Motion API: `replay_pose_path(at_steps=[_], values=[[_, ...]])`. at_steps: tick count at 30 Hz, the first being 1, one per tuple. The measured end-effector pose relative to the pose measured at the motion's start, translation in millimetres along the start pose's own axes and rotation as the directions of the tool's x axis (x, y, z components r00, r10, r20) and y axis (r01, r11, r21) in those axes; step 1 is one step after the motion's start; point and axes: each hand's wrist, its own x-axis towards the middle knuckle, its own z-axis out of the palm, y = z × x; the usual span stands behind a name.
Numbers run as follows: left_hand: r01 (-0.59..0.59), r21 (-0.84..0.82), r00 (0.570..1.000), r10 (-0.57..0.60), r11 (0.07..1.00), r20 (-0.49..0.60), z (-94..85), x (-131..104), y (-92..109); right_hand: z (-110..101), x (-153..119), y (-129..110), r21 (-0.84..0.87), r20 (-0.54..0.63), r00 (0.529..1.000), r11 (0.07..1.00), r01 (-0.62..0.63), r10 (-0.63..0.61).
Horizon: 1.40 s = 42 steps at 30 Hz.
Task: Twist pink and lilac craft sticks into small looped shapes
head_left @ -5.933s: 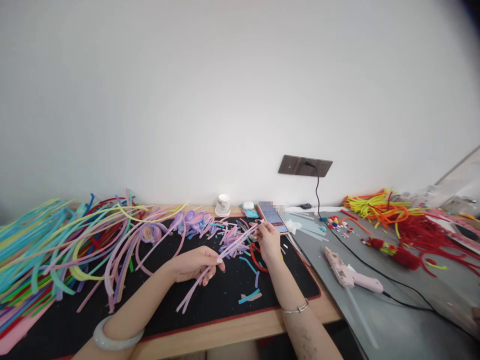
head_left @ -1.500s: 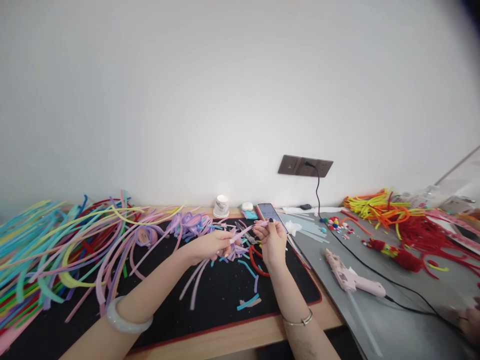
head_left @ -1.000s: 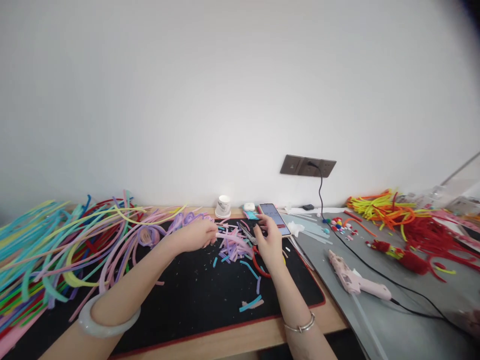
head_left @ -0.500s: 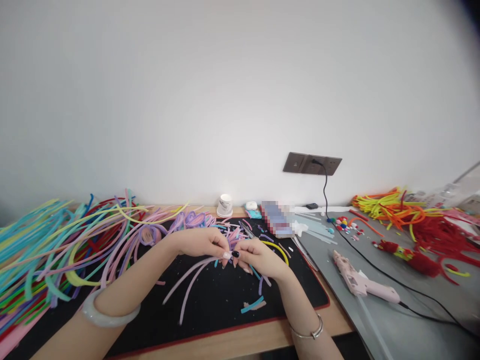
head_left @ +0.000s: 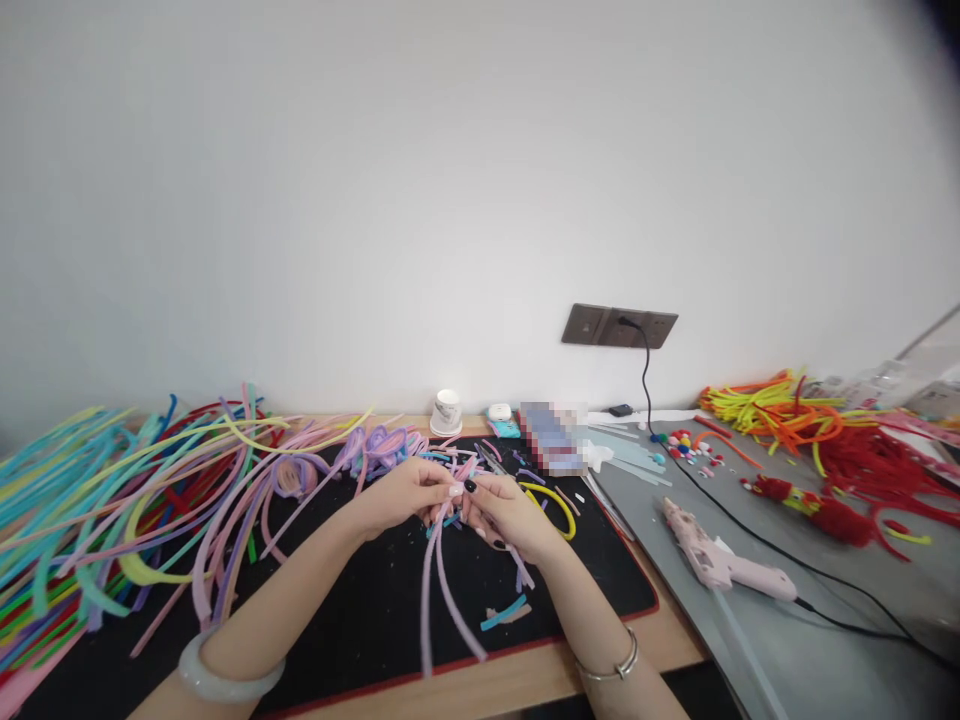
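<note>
My left hand [head_left: 415,497] and my right hand [head_left: 504,512] meet over the black mat [head_left: 360,620], thumbs and fingertips pinched close together. Between them they grip lilac pipe cleaners [head_left: 429,590], whose two long ends hang down toward the mat's front edge. The fingers hide the spot where the stems are held. Behind the hands lie short pink, purple and blue pipe cleaner pieces [head_left: 472,462] and a pair of scissors [head_left: 491,458]. Blue and tan cut pieces [head_left: 506,612] rest on the mat below my right hand.
Long multicoloured pipe cleaners [head_left: 97,500] spread over the left side. A paper cup [head_left: 447,412] stands by the wall. On the grey board at right lie a pink glue gun [head_left: 731,570] with its black cord, pompoms [head_left: 686,445], a red fuzzy figure [head_left: 817,508] and red pipe cleaners [head_left: 870,460].
The long lilac ends have swung from pointing lower left to hanging nearly straight down. Both hands stay together in about the same place, with the fingers slightly shifted.
</note>
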Motion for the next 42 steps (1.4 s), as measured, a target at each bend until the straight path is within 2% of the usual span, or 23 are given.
replay_pose_path(at_steps=[4, 6, 14, 19, 24, 27, 32, 37, 39, 42], values=[[-0.005, -0.075, 0.991, -0.005, 0.997, -0.134, 7.9, 2.9, -17.5, 1.2, 2.2, 2.7, -0.046, -0.041, 0.999, 0.999, -0.015, 0.013], [-0.016, -0.105, 0.988, -0.001, 0.994, -0.157, 10.5, 3.8, -22.6, 0.3, 3.2, 5.2, -0.046, -0.044, 0.999, 0.999, -0.019, 0.017], [-0.010, -0.122, 0.991, -0.006, 0.992, -0.131, 10.8, 0.5, -26.7, -4.1, 4.9, 12.8, -0.058, -0.024, 0.997, 0.995, -0.080, 0.078], [0.050, -0.105, 0.998, -0.055, 0.993, -0.041, 4.5, -4.1, -28.5, -8.3, 2.8, 8.8, -0.284, -0.045, 0.999, 0.958, -0.033, 0.021], [0.141, -0.066, 0.988, -0.136, 0.988, 0.078, -0.7, -9.3, -22.4, -7.6, 2.9, 3.5, -0.527, -0.036, 0.978, 0.836, 0.155, -0.204], [0.160, -0.049, 0.984, -0.156, 0.986, 0.088, -0.3, -12.0, -16.3, -6.6, 1.4, -2.6, -0.655, 0.017, 0.965, 0.726, 0.209, -0.262], [0.198, 0.055, 0.978, -0.201, 0.979, 0.055, 4.0, -13.0, -11.8, -7.0, -3.6, -19.1, -0.800, 0.152, 0.953, 0.533, 0.275, -0.264], [0.249, 0.101, 0.968, -0.252, 0.963, 0.012, 7.6, -10.8, -11.9, 12.1, 5.1, -35.3, -0.932, 0.251, 0.952, 0.222, 0.286, -0.174], [0.268, 0.096, 0.963, -0.268, 0.959, -0.015, 9.1, -8.7, -12.2, 19.1, 6.2, -38.7, -0.936, 0.249, 0.955, 0.214, 0.279, -0.158], [0.277, 0.100, 0.959, -0.269, 0.956, -0.088, 11.4, -4.2, -13.7, 5.3, -16.4, -43.0, -0.900, 0.220, 0.951, 0.332, 0.283, -0.216]])
